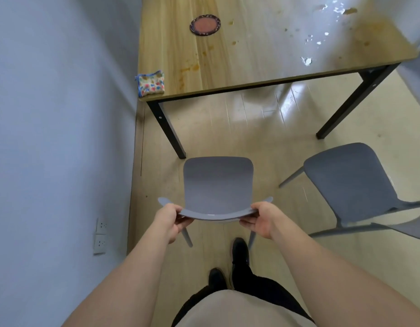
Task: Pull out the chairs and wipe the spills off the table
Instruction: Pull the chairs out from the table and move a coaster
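Chair (217,185) sits out from the table (263,67), on the floor close to the person's feet. Left hand (172,217) and right hand (257,218) each hold one end of its curved back. To move it well, pull evenly with both hands and keep clear of the second chair (350,182). Spills (189,69) wait, and the folded cloth (151,83) lies on the table corner.
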Motion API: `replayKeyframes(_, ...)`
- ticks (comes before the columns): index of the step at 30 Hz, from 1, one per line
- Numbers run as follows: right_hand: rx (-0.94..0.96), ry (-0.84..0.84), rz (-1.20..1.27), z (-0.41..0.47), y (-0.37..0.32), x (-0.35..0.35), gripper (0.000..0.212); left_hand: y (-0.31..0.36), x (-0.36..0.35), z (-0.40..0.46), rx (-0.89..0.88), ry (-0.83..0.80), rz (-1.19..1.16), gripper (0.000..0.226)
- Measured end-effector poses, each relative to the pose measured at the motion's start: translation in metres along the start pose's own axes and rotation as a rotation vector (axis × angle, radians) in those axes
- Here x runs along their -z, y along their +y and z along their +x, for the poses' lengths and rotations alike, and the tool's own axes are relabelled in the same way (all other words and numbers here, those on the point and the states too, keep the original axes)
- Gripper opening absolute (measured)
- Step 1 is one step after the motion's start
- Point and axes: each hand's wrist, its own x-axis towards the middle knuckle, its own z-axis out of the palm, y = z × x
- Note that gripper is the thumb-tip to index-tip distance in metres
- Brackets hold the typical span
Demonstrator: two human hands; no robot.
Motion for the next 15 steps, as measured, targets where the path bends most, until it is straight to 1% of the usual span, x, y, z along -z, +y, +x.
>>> replayKeyframes(5, 0.013, -0.013, -0.029, 0.012, -0.037, -0.004, 0.035, 0.032, -0.019, 0.002, -0.034, -0.013, 0.046, 0.013)
replayKeyframes(9, 0.015, -0.047, -0.080, 0.020, -0.067, -0.008, 0.034, 0.056, -0.032, 0.010, -0.015, -0.069, 0.039, 0.022)
replayKeyframes(15, 0.027, -0.079, -0.102, 0.038, -0.128, -0.025, 0.029, 0.110, -0.065, 0.035, 0.001, -0.121, 0.064, 0.011)
